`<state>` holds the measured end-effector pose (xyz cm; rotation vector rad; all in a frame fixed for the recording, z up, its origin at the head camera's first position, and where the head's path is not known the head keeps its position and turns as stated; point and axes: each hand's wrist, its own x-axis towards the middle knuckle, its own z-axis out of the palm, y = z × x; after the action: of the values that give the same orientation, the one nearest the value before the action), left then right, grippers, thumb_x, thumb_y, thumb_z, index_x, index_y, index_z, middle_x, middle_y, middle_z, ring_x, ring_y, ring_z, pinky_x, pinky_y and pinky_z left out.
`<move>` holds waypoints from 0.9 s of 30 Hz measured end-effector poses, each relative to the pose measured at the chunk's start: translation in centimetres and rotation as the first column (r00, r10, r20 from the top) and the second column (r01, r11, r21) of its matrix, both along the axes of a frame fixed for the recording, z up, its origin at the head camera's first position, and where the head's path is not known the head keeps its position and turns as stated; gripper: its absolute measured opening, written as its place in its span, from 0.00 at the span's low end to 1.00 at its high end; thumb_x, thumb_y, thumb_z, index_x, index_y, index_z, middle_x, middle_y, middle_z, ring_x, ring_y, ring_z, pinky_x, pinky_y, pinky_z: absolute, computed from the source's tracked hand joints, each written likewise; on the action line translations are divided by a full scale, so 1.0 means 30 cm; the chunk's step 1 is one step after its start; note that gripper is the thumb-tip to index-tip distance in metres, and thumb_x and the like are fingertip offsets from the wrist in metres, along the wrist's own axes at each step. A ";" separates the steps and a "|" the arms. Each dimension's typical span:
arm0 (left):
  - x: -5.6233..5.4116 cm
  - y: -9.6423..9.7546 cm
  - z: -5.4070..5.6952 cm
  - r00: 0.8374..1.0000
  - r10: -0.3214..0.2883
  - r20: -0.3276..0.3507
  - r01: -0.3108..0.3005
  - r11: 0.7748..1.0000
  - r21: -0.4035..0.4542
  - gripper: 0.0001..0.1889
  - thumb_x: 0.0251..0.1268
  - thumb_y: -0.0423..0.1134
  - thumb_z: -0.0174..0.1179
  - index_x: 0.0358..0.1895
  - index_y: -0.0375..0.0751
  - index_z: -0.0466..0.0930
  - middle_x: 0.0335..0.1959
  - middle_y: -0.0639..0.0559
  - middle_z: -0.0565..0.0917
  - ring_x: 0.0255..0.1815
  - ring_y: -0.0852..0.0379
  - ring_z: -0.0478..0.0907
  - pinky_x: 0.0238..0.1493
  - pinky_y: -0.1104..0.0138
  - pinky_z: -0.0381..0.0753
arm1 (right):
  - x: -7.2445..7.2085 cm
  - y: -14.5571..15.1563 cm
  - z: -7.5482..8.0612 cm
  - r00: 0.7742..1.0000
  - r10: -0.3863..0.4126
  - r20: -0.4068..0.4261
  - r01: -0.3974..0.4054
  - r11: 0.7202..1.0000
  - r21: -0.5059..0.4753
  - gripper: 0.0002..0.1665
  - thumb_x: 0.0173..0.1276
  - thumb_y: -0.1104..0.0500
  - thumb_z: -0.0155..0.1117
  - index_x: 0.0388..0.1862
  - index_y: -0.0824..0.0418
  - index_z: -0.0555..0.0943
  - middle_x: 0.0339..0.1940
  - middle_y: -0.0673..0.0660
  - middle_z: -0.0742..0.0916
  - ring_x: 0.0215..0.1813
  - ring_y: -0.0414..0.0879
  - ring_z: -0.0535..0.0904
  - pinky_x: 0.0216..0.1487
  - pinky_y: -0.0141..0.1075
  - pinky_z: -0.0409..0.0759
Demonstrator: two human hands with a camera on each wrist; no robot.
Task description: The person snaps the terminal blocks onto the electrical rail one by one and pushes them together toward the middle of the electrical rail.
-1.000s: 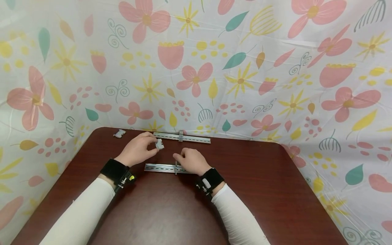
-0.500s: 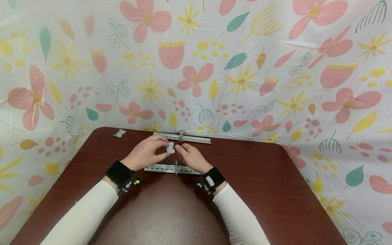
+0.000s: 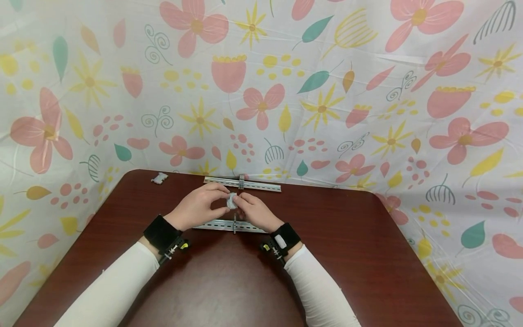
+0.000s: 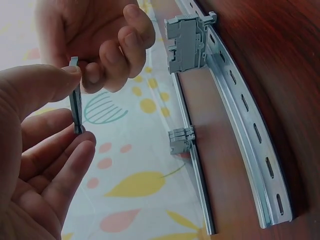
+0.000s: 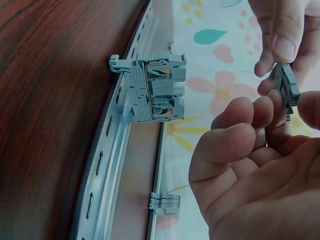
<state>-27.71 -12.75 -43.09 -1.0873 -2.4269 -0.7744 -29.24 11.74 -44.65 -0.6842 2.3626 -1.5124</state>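
A thin grey terminal block (image 3: 231, 200) is held up above the table between the two hands. My left hand (image 3: 200, 206) pinches it by its edges, thumb against fingers, as the left wrist view shows. My right hand (image 3: 259, 213) has its thumb and fingertips at the block's other side, gripping it in the right wrist view. Beneath the hands lies a slotted metal DIN rail (image 3: 216, 225), partly covered by them. One grey terminal block (image 5: 157, 87) stands upright on that rail, its inner side with copper-coloured parts facing the right wrist camera.
Farther back, a second DIN rail (image 3: 263, 186) carries a small group of grey terminal blocks (image 3: 241, 181). Another loose terminal block (image 3: 159, 177) lies near the table's back left corner. A flower-printed curtain (image 3: 261, 109) hangs behind the dark red-brown table (image 3: 347, 236).
My left hand has carried the terminal block to the right, above the near rail. My right hand has left the block on the near rail, risen slightly and taken hold of the carried one.
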 end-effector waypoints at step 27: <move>0.003 0.012 -0.015 0.998 -0.033 0.056 0.032 0.999 0.020 0.17 0.70 0.40 0.81 0.57 0.40 0.93 0.61 0.50 0.88 0.63 0.50 0.85 0.59 0.56 0.88 | -0.014 0.016 -0.019 0.995 0.101 0.010 -0.099 0.987 -0.125 0.30 0.94 0.45 0.50 0.35 0.66 0.71 0.21 0.51 0.70 0.25 0.47 0.64 0.36 0.38 0.67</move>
<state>-27.63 -12.38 -43.53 -1.1143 -2.4484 -0.8479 -29.66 12.22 -45.22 -0.8028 2.2012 -1.6257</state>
